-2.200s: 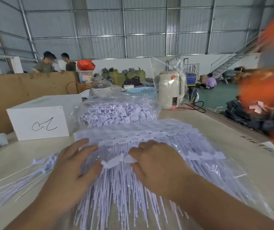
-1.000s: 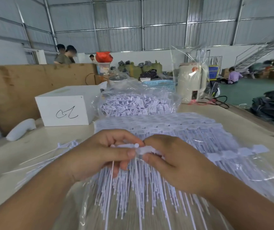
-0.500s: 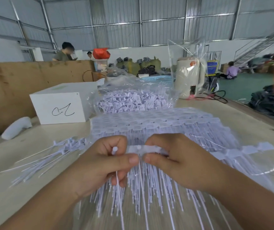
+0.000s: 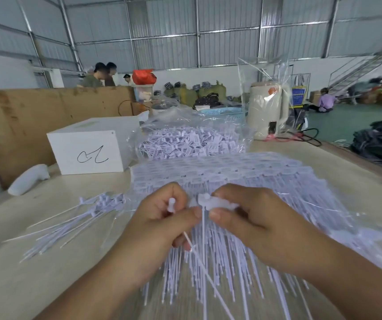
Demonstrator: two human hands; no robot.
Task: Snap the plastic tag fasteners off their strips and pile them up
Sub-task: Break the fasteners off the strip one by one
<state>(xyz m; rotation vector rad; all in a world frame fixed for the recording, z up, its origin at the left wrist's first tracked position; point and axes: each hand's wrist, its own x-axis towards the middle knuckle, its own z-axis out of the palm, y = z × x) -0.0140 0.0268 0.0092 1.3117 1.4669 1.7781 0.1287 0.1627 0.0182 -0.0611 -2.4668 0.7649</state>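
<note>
Since half a second ago, the left hand (image 4: 162, 218) has drawn a single fastener (image 4: 172, 202) clear of the strip (image 4: 217, 203); its head now stands apart from the strip's end, where before the two were touching. That hand pinches the loose fastener between thumb and curled fingers, the head poking up above the thumb and the thin tail running down and out below the palm. The right hand (image 4: 252, 218) grips the end of the strip between thumb and forefinger, with the remaining tails hanging toward the camera over the big sheet of unbroken strips (image 4: 243, 174) on the table (image 4: 35, 273).

So the snap itself looks done, though motion blur at the joint makes it hard to be sure the piece is wholly free. What remains of this step is the drop: the left hand would need to carry the fastener leftward to the loose pile (image 4: 70, 225) lying beside the sheet and release it there. After that it has to come back to pinch the next head on the strip while the right hand steadies it. Most of the stock is not yet broken.
</note>
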